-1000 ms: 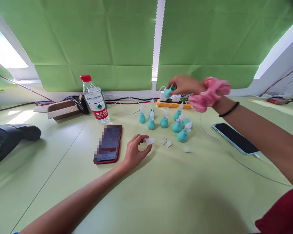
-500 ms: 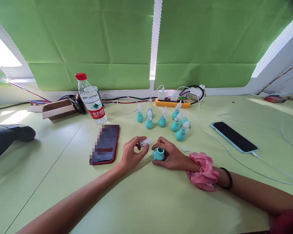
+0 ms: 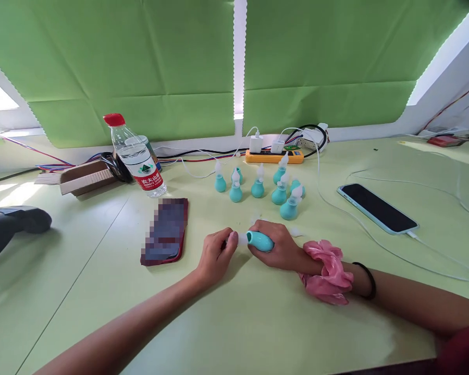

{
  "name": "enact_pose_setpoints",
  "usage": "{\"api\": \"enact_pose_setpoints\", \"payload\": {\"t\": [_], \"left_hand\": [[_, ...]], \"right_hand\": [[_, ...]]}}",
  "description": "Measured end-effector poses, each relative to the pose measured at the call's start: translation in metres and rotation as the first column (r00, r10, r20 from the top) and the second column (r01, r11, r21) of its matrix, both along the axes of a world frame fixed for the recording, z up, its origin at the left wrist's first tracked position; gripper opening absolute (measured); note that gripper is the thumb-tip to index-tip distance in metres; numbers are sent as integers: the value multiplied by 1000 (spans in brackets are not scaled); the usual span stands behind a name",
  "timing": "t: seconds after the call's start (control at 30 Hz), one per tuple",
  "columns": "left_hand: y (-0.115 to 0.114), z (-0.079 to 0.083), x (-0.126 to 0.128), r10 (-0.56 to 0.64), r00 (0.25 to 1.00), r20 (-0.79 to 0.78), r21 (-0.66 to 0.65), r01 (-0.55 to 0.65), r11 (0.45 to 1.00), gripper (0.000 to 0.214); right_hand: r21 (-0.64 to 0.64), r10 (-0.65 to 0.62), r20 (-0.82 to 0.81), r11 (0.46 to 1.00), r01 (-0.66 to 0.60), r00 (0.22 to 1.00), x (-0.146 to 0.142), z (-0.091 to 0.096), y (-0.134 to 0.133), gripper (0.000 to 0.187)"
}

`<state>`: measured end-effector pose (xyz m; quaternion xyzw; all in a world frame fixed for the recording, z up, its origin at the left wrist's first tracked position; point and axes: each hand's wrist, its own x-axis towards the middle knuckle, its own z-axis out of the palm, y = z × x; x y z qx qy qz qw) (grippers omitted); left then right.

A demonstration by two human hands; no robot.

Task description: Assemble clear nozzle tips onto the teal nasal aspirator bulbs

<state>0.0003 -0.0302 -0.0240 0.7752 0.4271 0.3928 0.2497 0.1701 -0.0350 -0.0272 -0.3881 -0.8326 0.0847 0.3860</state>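
Observation:
My right hand [image 3: 279, 246] grips a teal rubber bulb [image 3: 260, 240] lying sideways just above the table. My left hand [image 3: 216, 255] pinches a clear plastic tip [image 3: 241, 239] that sits at the bulb's mouth, so both hands meet at the middle. Behind them stand several teal bulbs with clear tips [image 3: 280, 194] in a loose cluster. A few loose clear tips [image 3: 295, 229] lie on the table beside my right hand. A pink scrunchie [image 3: 328, 271] and a black band circle my right wrist.
A red phone [image 3: 164, 230] lies left of my hands, a water bottle [image 3: 134, 155] and a cardboard box [image 3: 84, 176] beyond it. Right of the bulbs a phone [image 3: 377, 207] lies plugged into a white cable. An orange power strip [image 3: 273, 154] runs along the window.
My right hand brought a teal bulb from the back of the table down to my left hand. The bulb now lies sideways and the clear tip meets its mouth.

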Motion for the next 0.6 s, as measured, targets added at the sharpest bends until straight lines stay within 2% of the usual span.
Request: {"api": "enact_pose_setpoints", "payload": {"t": [0.1, 0.3, 0.37, 0.43, 0.47, 0.5, 0.57, 0.6], "left_hand": [[3, -1, 1, 24, 999, -23, -34, -25, 999, 34], [-2, 7, 3, 79, 994, -70, -25, -81, 996, 34], [-4, 8, 3, 79, 994, -70, 25, -77, 997, 35], [-5, 7, 2, 79, 995, -56, 88, -74, 993, 36], [-5, 7, 1, 74, 996, -54, 117, -67, 991, 36], [-5, 6, 1, 64, 996, -56, 144, -56, 988, 36], [-4, 5, 0, 35, 997, -64, 190, -22, 981, 36], [-4, 5, 0, 19, 998, -62, 210, -6, 978, 35]], "right_hand": [[61, 16, 88, 998, -21, 996, 0, 1, -1, 6], [205, -111, 357, 978, 38, 927, -1, 8, -8, 8], [116, -84, 313, 992, 50, 946, -3, 11, -11, 8], [-134, -8, 152, 991, 29, 988, -7, 15, -14, 6], [-300, 25, 49, 954, -9, 998, -9, 17, -16, 7], [-464, 43, -55, 883, -64, 998, -10, 19, -16, 10], [-717, 29, -227, 671, -188, 973, -13, 25, -17, 16], [-794, 11, -292, 555, -249, 956, -13, 27, -17, 17]]}}
